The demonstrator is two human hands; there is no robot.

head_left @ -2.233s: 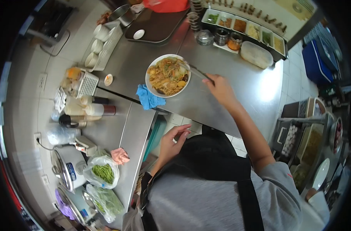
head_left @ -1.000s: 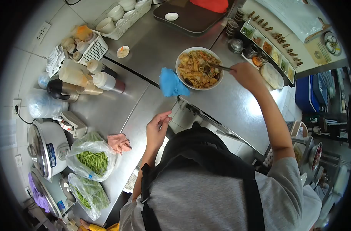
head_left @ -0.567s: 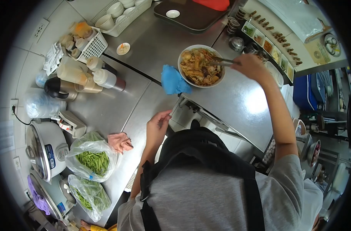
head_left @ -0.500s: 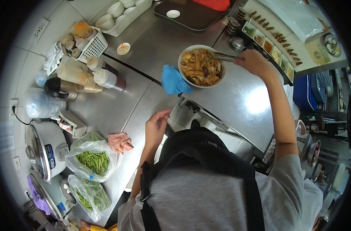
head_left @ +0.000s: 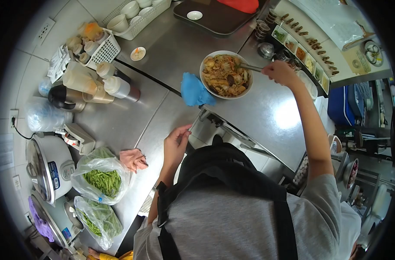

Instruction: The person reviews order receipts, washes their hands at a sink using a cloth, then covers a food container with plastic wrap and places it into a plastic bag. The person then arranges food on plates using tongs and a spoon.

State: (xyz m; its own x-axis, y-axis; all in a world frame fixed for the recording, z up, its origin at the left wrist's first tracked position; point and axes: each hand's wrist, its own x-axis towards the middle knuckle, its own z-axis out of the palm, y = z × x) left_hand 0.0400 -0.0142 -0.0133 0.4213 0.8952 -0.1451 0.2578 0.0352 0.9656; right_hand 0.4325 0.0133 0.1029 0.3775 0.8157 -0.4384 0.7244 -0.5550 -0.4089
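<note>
While the left hand (head_left: 175, 141) hangs off the steel bench (head_left: 271, 108)'s near left corner, thumb and fingertips curled close, contact unclear, a blue cloth (head_left: 196, 89) lies at that corner. Noodle bowl (head_left: 227, 76) just beside, near the front edge. Tongs (head_left: 251, 67) tip-first at the noodles; right hand (head_left: 280, 73) clamped on them.

There are 2 bags of greens (head_left: 124, 177) and 1 noodle bowl (head_left: 227, 98).

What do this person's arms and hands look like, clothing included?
The left hand and right hand wear no gloves. The forearms are bare, with no watch or bracelet visible. The right sleeve is grey and short; black straps run over the grey shirt.
</note>
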